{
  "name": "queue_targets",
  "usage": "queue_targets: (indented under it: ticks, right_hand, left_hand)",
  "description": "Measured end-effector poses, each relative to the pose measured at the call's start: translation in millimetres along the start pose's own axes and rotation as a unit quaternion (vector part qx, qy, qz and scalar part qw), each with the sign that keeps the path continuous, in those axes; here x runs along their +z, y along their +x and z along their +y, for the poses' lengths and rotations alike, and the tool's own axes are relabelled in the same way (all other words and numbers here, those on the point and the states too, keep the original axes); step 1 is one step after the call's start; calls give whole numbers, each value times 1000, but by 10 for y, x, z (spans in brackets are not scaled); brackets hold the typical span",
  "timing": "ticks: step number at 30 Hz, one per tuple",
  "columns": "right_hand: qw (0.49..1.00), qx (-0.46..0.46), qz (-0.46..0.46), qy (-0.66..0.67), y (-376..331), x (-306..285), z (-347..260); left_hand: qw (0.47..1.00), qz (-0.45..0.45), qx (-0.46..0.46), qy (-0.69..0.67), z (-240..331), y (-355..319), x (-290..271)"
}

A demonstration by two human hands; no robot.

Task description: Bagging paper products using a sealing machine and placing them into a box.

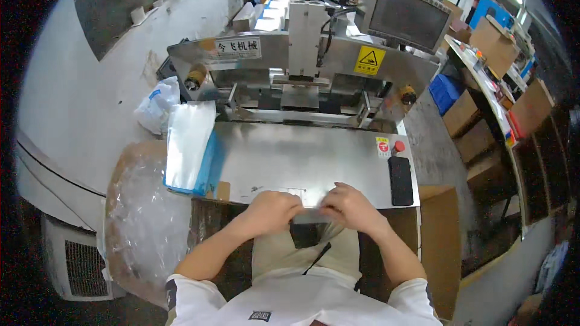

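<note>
Thin sheet (309, 216), pale grey and apparently translucent, lay stretched between your two hands at the near edge of the steel tabletop (302, 157), just above your lap. It appeared as a short, flat strip with a faint sheen; motion blur softened its outline, and its exact material could not be told. Your left hand (272, 210) was curled narrow, back upward, with thumb and fingers drawn together on the left end of the sheet. Your right hand (350, 206) held the opposite end in a similarly narrow pinch, its knuckles raised; the fingertips of both were partly blurred. To the left on the tabletop lay a stack of silvery, clear pouches (189, 142) on blue wrapping (208, 166). Near the right edge lay a black phone (400, 181), just below a red button (399, 146). Beyond the tabletop stood the machine's upright head (304, 39). An open carton (116, 190) at your left contained crumpled clear plastic (151, 223).
</note>
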State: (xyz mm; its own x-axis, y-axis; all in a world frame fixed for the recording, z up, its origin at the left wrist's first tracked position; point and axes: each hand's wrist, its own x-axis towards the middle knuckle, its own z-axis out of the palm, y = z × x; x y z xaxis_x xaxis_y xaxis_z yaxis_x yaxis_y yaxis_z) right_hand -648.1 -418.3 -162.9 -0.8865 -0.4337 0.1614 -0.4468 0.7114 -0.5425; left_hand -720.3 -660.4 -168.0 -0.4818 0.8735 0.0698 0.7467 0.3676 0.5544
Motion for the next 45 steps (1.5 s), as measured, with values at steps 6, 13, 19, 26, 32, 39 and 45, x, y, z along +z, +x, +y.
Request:
queue_targets:
  ticks: [6,13,19,26,32,39,45]
  right_hand:
    - [997,-22,-47,54,183,-231,452]
    - [994,102,3,27,1232,-81,1659]
    - [988,154,10,-34,1943,-343,2251]
    - [969,129,38,-207,2149,-77,1617]
    - [952,122,102,-261,1943,131,1547]
    - [960,132,79,-236,2011,166,1329]
    - [957,112,100,-248,1978,212,1579]
  left_hand:
    - [992,-65,-84,-70,-358,204,-447]
    - [976,-121,-130,-128,-1750,1237,-565]
    - [917,-28,-266,-294,-2223,1986,-957]
    - [917,188,28,-351,-2523,2027,-580]
    - [960,144,-172,167,-945,1061,426]
    - [936,288,-157,130,-639,418,862]
    - [926,324,-145,131,-615,411,895]
